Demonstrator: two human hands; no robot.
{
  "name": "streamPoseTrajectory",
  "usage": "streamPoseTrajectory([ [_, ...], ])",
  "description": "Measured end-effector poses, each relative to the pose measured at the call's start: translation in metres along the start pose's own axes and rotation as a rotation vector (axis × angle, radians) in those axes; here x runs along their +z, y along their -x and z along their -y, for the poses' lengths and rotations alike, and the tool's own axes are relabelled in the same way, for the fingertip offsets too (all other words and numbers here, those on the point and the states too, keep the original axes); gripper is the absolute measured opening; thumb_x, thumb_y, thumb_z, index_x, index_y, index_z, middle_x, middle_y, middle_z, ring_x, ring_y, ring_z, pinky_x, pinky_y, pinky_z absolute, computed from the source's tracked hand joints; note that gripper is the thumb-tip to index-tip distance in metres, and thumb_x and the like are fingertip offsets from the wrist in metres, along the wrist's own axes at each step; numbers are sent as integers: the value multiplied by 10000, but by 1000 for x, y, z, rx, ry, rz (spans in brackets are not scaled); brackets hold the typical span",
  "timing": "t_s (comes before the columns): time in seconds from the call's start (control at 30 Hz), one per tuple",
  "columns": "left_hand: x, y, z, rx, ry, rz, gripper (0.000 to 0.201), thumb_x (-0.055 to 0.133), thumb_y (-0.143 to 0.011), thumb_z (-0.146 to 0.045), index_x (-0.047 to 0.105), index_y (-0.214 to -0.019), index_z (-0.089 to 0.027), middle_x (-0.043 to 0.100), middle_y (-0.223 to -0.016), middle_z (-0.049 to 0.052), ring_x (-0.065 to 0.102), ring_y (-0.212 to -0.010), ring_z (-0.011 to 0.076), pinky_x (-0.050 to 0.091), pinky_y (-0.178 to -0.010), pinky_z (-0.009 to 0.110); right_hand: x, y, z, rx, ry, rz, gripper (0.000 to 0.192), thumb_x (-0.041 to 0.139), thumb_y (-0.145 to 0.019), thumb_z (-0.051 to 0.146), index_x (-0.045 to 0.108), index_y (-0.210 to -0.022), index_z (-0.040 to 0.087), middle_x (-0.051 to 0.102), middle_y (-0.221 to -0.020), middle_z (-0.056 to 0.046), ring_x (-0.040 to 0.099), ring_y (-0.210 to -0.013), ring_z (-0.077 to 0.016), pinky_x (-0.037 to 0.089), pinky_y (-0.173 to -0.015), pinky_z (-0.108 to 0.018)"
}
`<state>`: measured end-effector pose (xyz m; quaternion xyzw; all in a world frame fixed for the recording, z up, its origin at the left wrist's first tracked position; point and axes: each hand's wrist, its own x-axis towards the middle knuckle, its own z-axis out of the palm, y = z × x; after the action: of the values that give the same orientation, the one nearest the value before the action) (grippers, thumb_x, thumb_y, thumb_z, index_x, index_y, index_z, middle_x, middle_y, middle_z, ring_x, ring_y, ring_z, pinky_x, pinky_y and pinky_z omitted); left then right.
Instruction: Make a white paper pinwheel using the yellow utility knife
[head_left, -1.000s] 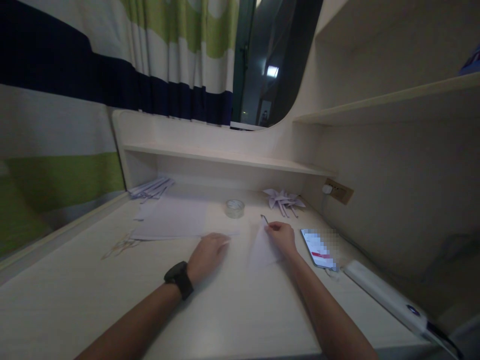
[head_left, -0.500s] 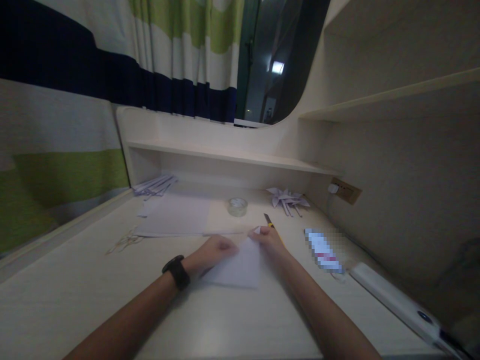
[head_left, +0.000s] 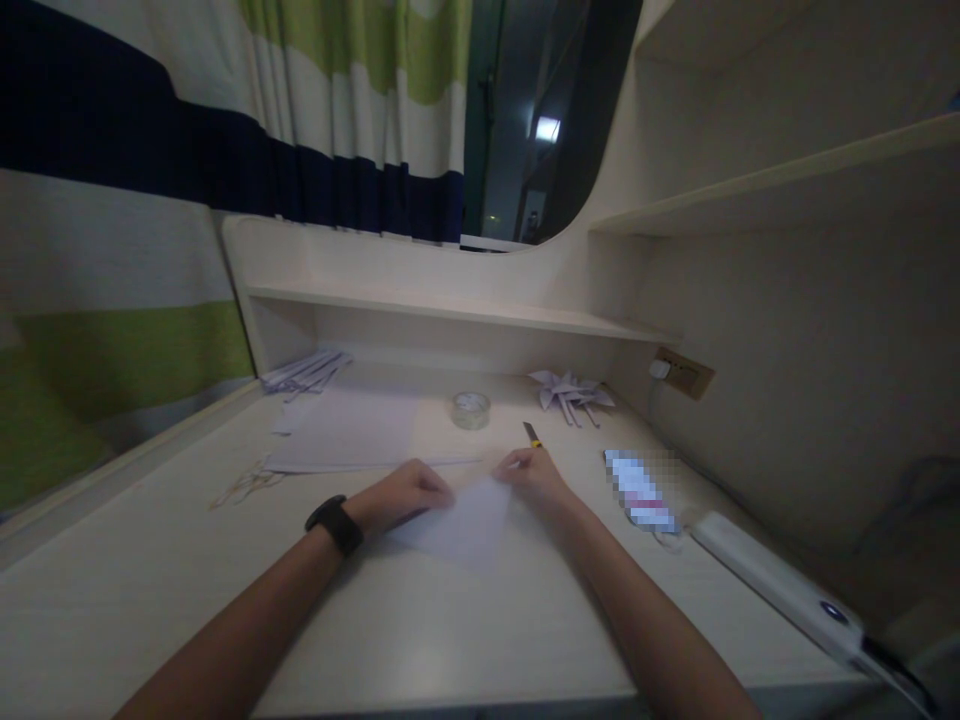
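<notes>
A small white sheet of paper (head_left: 459, 525) lies on the pale desk (head_left: 420, 640) between my hands. My left hand (head_left: 397, 495), with a black watch on its wrist, pinches the sheet's left edge. My right hand (head_left: 534, 478) holds the sheet's far right corner. Just beyond my right hand lies a yellow utility knife (head_left: 532, 434).
A stack of white sheets (head_left: 349, 440) lies at the back left, with folded paper strips (head_left: 304, 372) behind it. A roll of clear tape (head_left: 470, 410) and folded paper pinwheels (head_left: 570, 392) sit under the shelf. A phone (head_left: 637, 487) and a white device (head_left: 780, 590) lie at right.
My right hand has put down the knife, which now lies on the desk. Both hands have come together on the small sheet, which lies flatter and nearer the middle.
</notes>
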<state>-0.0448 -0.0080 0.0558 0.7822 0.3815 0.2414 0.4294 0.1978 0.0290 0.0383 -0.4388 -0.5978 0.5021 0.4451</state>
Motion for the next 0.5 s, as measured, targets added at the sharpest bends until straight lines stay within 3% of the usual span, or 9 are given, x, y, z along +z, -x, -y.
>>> streamPoseTrajectory([
  [0.13, -8, 3, 2, -10, 41, -3, 370, 586, -771, -423, 625, -569, -116, 494, -487, -16, 363, -454, 87, 254, -464, 226, -16, -4, 5, -1, -113, -64, 188, 777, -450, 237, 675, -560, 124, 627, -535, -29, 536, -504, -121, 375, -516, -238],
  [0.27, -18, 7, 3, -61, 172, -42, 295, 620, -748, -373, 686, -629, -112, 603, -543, 34, 505, -502, 121, 363, -509, 233, -28, -3, 11, -19, -194, -138, 152, 768, -452, 204, 665, -541, 138, 623, -538, -19, 551, -515, -126, 402, -536, -247],
  [0.4, -29, 9, 9, -67, 292, -212, 247, 656, -708, -352, 717, -679, -114, 655, -608, 68, 560, -555, 139, 419, -554, 249, -30, -3, 14, -18, -259, -221, 180, 783, -458, 232, 652, -541, 139, 599, -514, -11, 533, -482, -125, 401, -504, -252],
  [0.5, -33, 8, 12, -52, 340, -460, 257, 668, -679, -366, 720, -730, -119, 690, -723, 98, 592, -617, 157, 447, -593, 267, -27, -4, 12, -47, -296, -291, 240, 811, -444, 276, 648, -562, 146, 617, -542, -18, 554, -507, -139, 428, -526, -264],
])
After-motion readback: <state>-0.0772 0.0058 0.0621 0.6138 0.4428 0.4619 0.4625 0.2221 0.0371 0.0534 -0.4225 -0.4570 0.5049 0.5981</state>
